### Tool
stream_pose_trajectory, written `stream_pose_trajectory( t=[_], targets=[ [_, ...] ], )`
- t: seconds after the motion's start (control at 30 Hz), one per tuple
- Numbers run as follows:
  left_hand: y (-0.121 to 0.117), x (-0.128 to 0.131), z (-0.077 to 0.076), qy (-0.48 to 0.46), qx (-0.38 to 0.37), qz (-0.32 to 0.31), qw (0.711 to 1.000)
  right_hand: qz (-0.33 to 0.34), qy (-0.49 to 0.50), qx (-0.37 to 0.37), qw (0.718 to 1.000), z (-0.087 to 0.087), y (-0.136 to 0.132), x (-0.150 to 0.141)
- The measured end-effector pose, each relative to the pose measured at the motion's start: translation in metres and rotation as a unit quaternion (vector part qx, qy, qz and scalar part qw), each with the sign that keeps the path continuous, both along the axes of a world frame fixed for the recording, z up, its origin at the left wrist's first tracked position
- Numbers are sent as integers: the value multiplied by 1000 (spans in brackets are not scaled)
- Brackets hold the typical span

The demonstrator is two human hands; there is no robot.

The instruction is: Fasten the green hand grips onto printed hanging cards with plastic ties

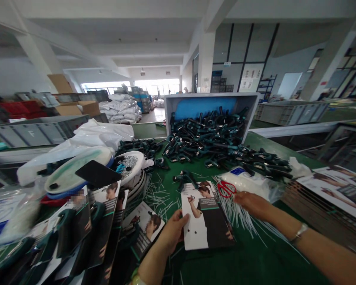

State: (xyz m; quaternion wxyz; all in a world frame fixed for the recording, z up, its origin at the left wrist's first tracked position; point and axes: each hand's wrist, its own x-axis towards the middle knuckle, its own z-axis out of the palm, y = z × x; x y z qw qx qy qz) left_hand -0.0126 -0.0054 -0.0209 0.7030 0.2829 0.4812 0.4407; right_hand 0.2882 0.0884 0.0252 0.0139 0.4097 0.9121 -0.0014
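Note:
My left hand is closed on the left edge of a printed backing card, thumb on its front. The card is tilted up and has small punched holes. Dark green-handled pliers lie just behind its top edge. My right hand reaches over a bundle of white cable ties, its fingers drawn together and pointing down. What its fingertips pinch, if anything, is hidden. Scissors with red handles lie right beside those fingertips, on the ties.
A grey crate tipped on its side spills many pliers onto the green table. Carded pliers pile up at left, near a round white tub. At right are stacked cards and a bag of ties.

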Motion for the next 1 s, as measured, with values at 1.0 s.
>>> stream_pose_trajectory(
  t=[1.0],
  targets=[
    [-21, 33, 33, -108, 88, 60, 988, -250, 359, -424, 793, 21, -93, -93]
  ],
)
